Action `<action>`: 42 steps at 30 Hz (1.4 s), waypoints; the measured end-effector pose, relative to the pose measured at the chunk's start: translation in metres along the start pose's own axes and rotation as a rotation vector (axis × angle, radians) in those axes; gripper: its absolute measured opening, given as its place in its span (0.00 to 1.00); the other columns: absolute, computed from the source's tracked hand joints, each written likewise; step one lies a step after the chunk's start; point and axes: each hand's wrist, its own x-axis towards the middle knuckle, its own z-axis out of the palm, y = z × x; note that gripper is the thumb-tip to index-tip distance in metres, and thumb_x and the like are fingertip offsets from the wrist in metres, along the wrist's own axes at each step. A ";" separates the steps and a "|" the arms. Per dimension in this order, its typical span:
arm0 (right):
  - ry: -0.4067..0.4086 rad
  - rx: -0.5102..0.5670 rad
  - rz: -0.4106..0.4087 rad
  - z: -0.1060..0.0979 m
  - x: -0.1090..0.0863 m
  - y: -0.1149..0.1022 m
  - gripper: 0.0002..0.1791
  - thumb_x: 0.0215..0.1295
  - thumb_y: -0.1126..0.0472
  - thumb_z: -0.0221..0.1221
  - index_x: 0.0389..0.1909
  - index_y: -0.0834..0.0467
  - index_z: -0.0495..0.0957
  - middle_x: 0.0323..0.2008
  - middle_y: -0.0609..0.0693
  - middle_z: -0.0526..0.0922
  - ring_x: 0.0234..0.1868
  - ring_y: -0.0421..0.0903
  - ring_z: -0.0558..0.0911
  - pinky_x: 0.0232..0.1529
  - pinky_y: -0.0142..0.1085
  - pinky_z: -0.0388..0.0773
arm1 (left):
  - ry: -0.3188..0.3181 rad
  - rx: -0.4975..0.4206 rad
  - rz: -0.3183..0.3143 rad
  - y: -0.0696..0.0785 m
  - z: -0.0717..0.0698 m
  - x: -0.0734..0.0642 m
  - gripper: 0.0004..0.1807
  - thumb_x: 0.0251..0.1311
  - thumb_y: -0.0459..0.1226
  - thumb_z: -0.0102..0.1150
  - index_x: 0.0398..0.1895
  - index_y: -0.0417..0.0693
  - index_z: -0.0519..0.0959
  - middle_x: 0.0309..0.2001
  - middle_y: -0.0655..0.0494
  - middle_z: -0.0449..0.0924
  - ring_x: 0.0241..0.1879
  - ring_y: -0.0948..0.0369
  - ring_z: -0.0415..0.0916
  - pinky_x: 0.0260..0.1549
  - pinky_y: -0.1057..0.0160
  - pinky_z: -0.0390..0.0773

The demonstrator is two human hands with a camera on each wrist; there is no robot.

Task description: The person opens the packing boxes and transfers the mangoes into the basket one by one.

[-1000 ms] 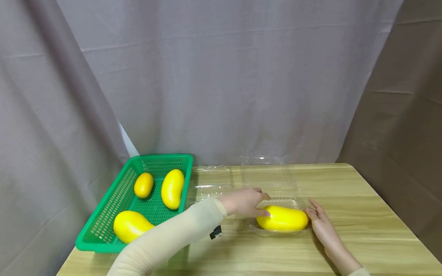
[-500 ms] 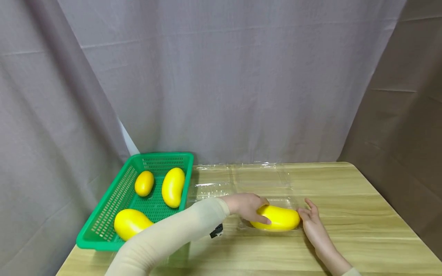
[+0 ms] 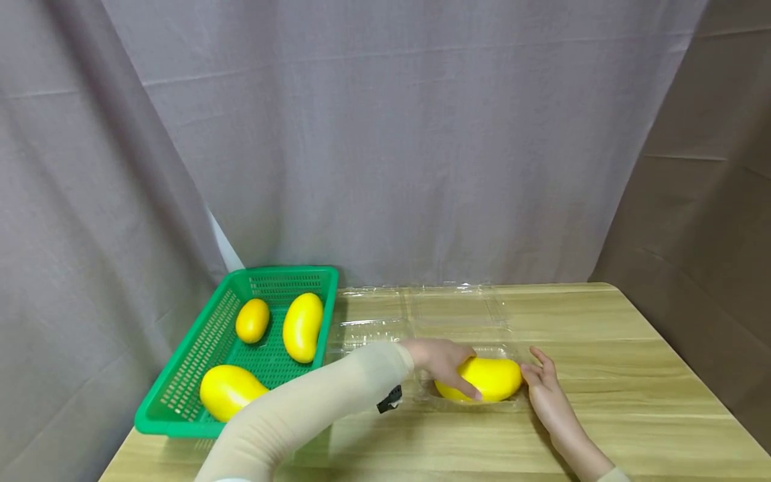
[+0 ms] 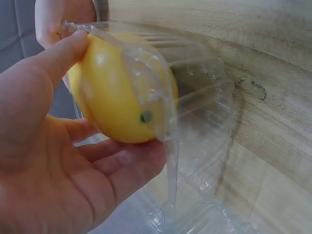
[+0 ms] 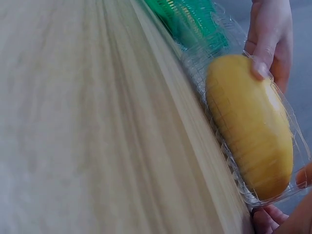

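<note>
My left hand [image 3: 444, 363] grips the left end of a big yellow mango [image 3: 498, 379], its thumb over the near side. The mango lies lengthwise in the base of a clear plastic clamshell box [image 4: 202, 117], whose lid [image 3: 458, 308] stands folded back behind. The left wrist view shows the mango's end with a small green spot, between thumb and fingers, beside the box's ribbed wall. At the box's right end my right hand [image 3: 545, 391] holds the edge; in the right wrist view its fingers [image 5: 267, 218] sit right at the corner.
A green plastic basket [image 3: 171, 430] with 3 yellow mangoes in view stands at the left; my left sleeve hides part of it. Between basket and box lies another open clear box [image 3: 370, 328]. A grey curtain [image 3: 421, 147] hangs behind the wooden table [image 3: 632, 388].
The box and mango have shifted a little to the left, together with my right hand. My left hand has moved slightly further over the mango, which sits lower in the box.
</note>
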 end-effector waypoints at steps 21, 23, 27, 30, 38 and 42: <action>0.005 0.001 -0.011 0.000 0.002 0.000 0.35 0.84 0.54 0.31 0.79 0.63 0.27 0.72 0.73 0.54 0.68 0.64 0.62 0.70 0.60 0.56 | 0.216 0.209 0.037 0.001 -0.063 -0.023 0.42 0.52 0.53 0.75 0.70 0.53 0.70 0.55 0.58 0.78 0.51 0.63 0.75 0.51 0.63 0.76; -0.002 0.009 -0.018 0.000 0.003 0.000 0.35 0.84 0.53 0.31 0.79 0.63 0.27 0.72 0.73 0.53 0.68 0.64 0.62 0.70 0.60 0.57 | 0.255 0.220 0.027 -0.003 -0.079 -0.034 0.43 0.53 0.54 0.74 0.71 0.51 0.69 0.56 0.56 0.78 0.52 0.61 0.75 0.51 0.62 0.76; -0.013 0.017 -0.031 0.001 0.004 0.000 0.35 0.84 0.54 0.32 0.78 0.63 0.27 0.72 0.73 0.54 0.68 0.65 0.62 0.70 0.60 0.56 | 0.329 0.221 -0.022 -0.017 -0.108 -0.062 0.45 0.54 0.56 0.72 0.73 0.48 0.66 0.58 0.53 0.77 0.52 0.58 0.75 0.52 0.60 0.75; -0.020 0.018 -0.029 0.001 0.004 0.001 0.34 0.83 0.55 0.31 0.78 0.63 0.27 0.72 0.72 0.53 0.68 0.65 0.62 0.71 0.60 0.56 | 0.374 0.194 -0.085 -0.032 -0.126 -0.086 0.46 0.55 0.57 0.71 0.73 0.48 0.66 0.59 0.53 0.77 0.50 0.58 0.75 0.50 0.59 0.75; -0.032 -0.003 -0.028 -0.002 0.005 0.001 0.34 0.83 0.56 0.31 0.78 0.64 0.27 0.72 0.73 0.52 0.68 0.64 0.62 0.68 0.58 0.60 | 0.444 0.126 -0.274 -0.078 -0.144 -0.155 0.43 0.55 0.59 0.70 0.68 0.47 0.70 0.49 0.54 0.79 0.43 0.54 0.74 0.43 0.57 0.76; -0.023 -0.011 -0.021 -0.006 0.005 0.001 0.34 0.83 0.56 0.31 0.78 0.63 0.27 0.72 0.71 0.53 0.67 0.62 0.62 0.67 0.54 0.61 | 0.444 0.107 -0.370 -0.097 -0.144 -0.182 0.42 0.55 0.60 0.68 0.66 0.45 0.71 0.45 0.52 0.80 0.41 0.52 0.75 0.43 0.54 0.76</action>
